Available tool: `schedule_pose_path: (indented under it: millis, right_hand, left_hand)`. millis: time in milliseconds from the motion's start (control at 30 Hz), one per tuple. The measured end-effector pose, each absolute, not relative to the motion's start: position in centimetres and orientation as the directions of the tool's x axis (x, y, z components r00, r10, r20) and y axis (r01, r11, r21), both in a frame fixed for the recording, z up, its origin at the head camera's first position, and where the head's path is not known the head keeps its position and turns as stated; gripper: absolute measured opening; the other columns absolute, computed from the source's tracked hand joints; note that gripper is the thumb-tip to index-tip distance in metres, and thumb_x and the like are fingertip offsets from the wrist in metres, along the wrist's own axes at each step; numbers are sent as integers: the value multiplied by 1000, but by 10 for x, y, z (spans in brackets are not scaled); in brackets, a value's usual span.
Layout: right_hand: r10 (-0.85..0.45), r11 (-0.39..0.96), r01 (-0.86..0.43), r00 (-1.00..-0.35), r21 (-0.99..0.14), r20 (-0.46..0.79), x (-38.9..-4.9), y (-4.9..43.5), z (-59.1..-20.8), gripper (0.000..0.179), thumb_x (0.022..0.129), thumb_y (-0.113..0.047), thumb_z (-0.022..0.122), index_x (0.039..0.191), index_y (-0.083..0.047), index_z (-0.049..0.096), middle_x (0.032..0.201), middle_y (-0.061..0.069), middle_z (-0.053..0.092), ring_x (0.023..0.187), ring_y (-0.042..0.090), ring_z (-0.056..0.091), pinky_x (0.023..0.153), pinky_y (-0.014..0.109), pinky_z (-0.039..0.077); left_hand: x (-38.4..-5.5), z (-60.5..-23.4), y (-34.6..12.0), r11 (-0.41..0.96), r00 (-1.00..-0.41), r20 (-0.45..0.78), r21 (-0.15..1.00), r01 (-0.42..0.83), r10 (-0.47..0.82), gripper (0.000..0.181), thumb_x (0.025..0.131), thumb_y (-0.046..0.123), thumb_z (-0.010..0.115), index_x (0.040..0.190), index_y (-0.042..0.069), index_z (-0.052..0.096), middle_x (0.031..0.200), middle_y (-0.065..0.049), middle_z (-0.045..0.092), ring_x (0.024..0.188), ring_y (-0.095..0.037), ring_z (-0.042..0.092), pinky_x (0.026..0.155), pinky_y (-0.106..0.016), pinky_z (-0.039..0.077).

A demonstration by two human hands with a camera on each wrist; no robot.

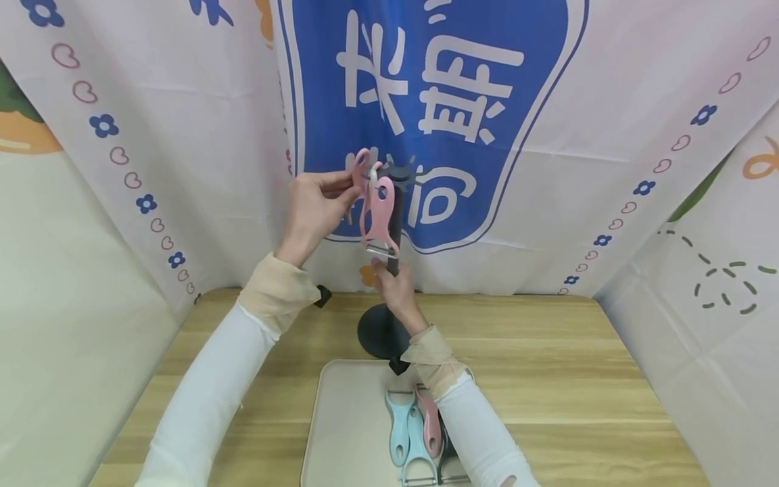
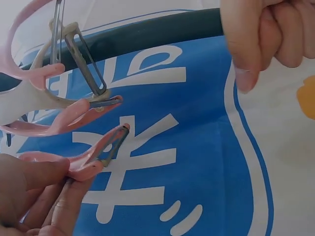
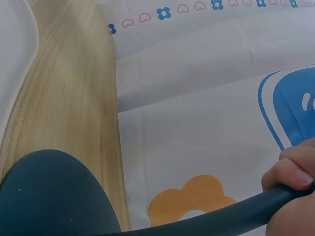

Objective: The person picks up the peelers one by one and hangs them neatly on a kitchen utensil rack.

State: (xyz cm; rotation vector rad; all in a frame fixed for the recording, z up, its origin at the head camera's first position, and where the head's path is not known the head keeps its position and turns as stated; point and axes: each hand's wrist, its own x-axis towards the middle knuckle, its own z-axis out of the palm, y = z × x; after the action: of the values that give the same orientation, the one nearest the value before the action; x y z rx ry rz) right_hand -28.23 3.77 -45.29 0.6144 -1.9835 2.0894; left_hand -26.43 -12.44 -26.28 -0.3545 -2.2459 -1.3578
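Observation:
My left hand (image 1: pixel 312 211) pinches a pink peeler (image 2: pixel 84 164) beside the hooked top (image 1: pixel 402 173) of a dark grey stand. The held peeler's handle loop is up at the hooks, and its blade end points down. Another pink peeler (image 1: pixel 381 215) hangs from the hooks, with a white peeler (image 2: pixel 19 104) and a further pink one close by, partly overlapping. Lower down, my right hand (image 1: pixel 398 292) grips the stand's pole (image 3: pixel 236 216). The stand's round base (image 1: pixel 379 331) rests on the wooden table. Whether the held peeler's loop is on a hook I cannot tell.
A beige tray (image 1: pixel 347 412) lies at the table's front, holding blue peelers (image 1: pixel 399 426), a pink peeler (image 1: pixel 429 423) and a dark one partly hidden by my right arm. A printed cloth (image 1: pixel 535 203) hangs behind the stand.

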Motion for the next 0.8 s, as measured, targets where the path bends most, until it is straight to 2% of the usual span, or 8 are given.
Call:
schedule_pose_path:
  millis: [167,300,467,600,800]
  right_hand:
    - [-133,-99,-402,-901,-910,412,-283,38,-453,49,106,-26,57,60,-18,44,48,-11,38,40,6,31,41,26,25]
    - [-130,-112,-398,-903,-911,410,-282,39,-453,49,107,-23,57,60,-17,45,48,-12,38,40,5,31,41,25,24]
    - [-136,-131,-408,-895,-903,424,-281,38,-453,53,109,-19,56,58,-17,42,46,-13,37,38,5,30,40,24,24]
    - [-138,-144,-402,-897,-904,421,-282,38,-451,54,109,-17,56,57,-18,41,46,-13,37,38,5,30,40,24,24]
    - [-123,-139,-376,-912,-916,392,-281,37,-451,54,108,-13,56,56,-16,42,45,-12,38,37,6,31,40,23,24]
  left_hand:
    - [-271,-255,-118,459,-850,527,757,464,-11,31,97,15,80,128,10,78,120,-12,80,107,-27,79,84,-34,64]
    - [-272,-250,-112,459,-836,549,743,488,0,29,98,11,78,127,11,79,121,-12,79,110,-26,79,84,-33,64]
    - [-271,-246,-106,460,-840,543,744,485,7,30,100,3,73,130,10,77,126,-12,78,124,-24,72,94,-35,61]
    - [-274,-245,-103,454,-843,537,742,493,38,33,101,-1,69,132,8,75,123,-15,78,120,-28,74,95,-40,62]
    - [-274,-248,-101,471,-861,504,746,470,61,32,102,0,69,132,8,75,119,-16,78,110,-30,76,93,-43,63]
